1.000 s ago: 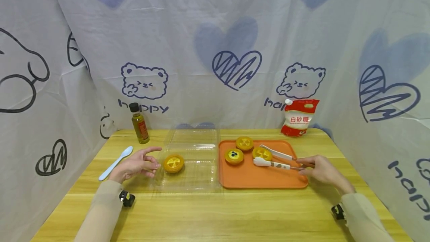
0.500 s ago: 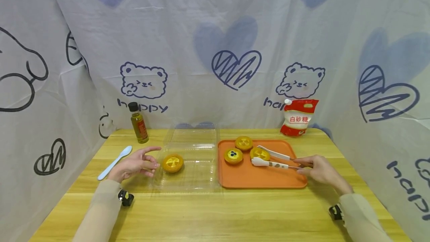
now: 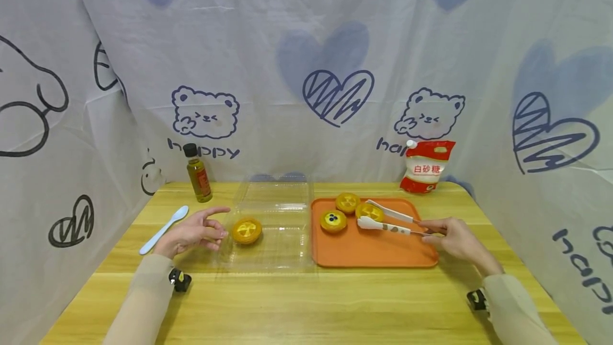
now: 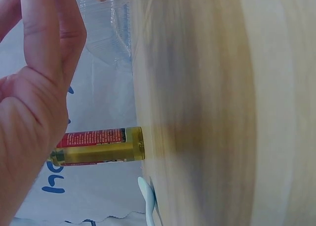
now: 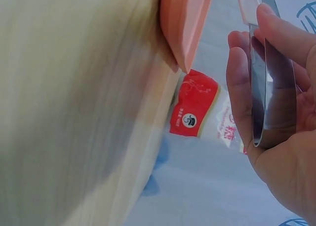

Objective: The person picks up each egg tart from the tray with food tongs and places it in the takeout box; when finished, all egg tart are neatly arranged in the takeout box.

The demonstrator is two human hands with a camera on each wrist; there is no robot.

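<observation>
Rightmost tart (image 3: 369, 211) shifted toward rear tart (image 3: 347, 203) — right grip (image 3: 457, 238) pinching tongs (image 3: 391, 228), left grip (image 3: 191, 232) loosely spread.

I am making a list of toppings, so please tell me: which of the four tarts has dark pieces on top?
The front-left tart on the orange tray; the other three tarts show only yellow tops.

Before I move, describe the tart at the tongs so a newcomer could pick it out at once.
On the wooden table, right of the clear container, find the orange tray. Of the three tarts clustered toward its far side, yours is the rightmost tart. Unlike the dark-dotted tart and the farthest tart, it sits between the two white arms of the tongs.
</observation>
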